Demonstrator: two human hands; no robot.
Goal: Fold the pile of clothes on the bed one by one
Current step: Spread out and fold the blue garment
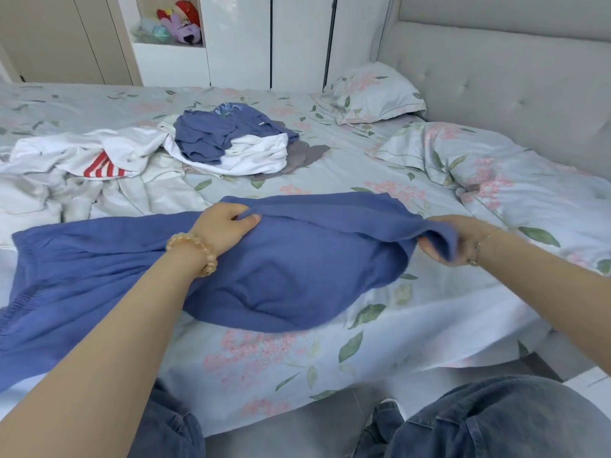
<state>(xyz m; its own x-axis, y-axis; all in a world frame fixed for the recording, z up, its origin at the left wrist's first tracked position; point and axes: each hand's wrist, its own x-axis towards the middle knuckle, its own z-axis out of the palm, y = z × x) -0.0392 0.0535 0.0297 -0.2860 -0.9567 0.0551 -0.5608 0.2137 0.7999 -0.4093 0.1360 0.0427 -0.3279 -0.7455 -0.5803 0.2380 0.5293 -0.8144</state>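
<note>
A blue garment (291,276) with an elastic waistband at its left end lies spread across the near part of the bed (271,365). My left hand (224,228) pinches its upper edge near the middle. My right hand (453,241) grips its right end, which is lifted a little off the sheet. Farther back lies the pile of clothes (231,143): a blue top on white and grey pieces. Left of it sprawls a white garment with red stripes (99,160).
Two floral pillows (373,94) (496,166) lie at the right by the padded grey headboard (515,77). White wardrobes (238,41) stand behind the bed, with plush toys (178,24) in a niche. My knees in jeans (489,421) are at the bed's near edge.
</note>
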